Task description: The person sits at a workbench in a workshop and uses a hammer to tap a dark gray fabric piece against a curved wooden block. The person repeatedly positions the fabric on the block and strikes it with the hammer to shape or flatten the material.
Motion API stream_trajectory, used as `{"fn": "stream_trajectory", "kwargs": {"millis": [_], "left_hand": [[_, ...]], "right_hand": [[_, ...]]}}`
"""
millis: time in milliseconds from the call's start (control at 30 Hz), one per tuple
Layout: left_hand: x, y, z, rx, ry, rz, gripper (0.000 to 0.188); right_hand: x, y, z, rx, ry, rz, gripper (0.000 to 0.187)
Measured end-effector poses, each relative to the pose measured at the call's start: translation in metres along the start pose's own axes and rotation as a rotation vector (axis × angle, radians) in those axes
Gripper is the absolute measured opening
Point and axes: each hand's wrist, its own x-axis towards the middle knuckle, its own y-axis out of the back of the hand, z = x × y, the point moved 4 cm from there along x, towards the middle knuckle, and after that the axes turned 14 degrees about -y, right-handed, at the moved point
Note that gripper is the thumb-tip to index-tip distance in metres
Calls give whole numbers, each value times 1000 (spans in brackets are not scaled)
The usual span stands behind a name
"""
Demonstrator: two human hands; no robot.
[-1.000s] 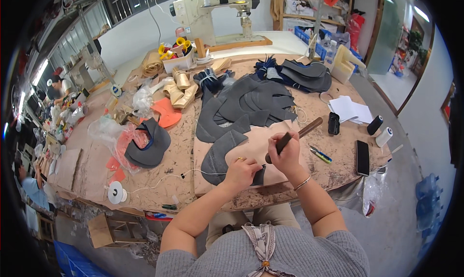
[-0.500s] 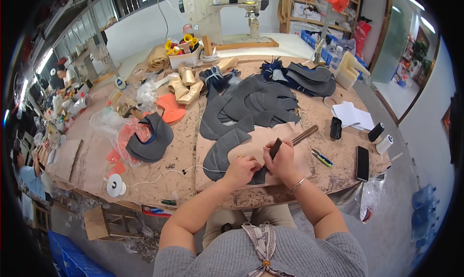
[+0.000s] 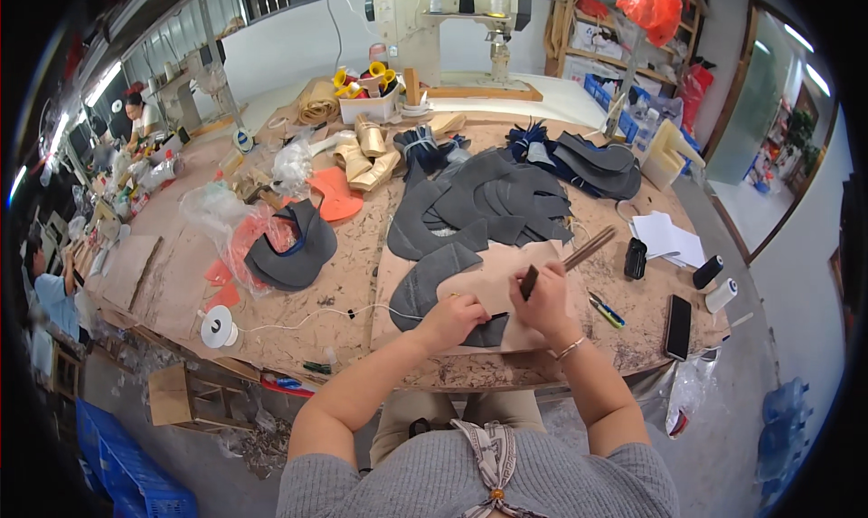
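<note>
My left hand (image 3: 455, 321) is closed, its fingertips pressed together on the edge of a dark grey curved piece of sheet material (image 3: 485, 332) near the table's front edge. A little to its right, apart from that piece, my right hand (image 3: 548, 306) is closed around a dark flat strip-like tool (image 3: 529, 282). A long brown stick (image 3: 590, 248) juts from the far side of this hand; whether it is gripped too or lies behind, I cannot tell. Beyond the left hand rests a larger grey curved piece (image 3: 425, 287), on a pale pinkish board (image 3: 506, 269).
A pile of grey pieces (image 3: 484, 197) lies beyond my hands. A white spool (image 3: 218, 326) trails cord toward my left hand. Pens (image 3: 607, 312), a phone (image 3: 677, 327), thread cones (image 3: 721, 295) and papers (image 3: 667, 235) are to the right. A sewing machine (image 3: 402, 39) stands behind.
My right hand has moved right with the dark tool, widening the gap from my left hand and uncovering more of the grey piece. The whole view has shifted slightly.
</note>
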Motion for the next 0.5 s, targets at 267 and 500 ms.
{"fn": "stream_trajectory", "kwargs": {"millis": [267,500], "left_hand": [[31,-44,-5,43,61,-30,7],[21,-27,-8,137,-9,-90,7]], "right_hand": [[-13,7,22,-55,-103,99,23],[-4,27,22,-76,-69,226,22]]}}
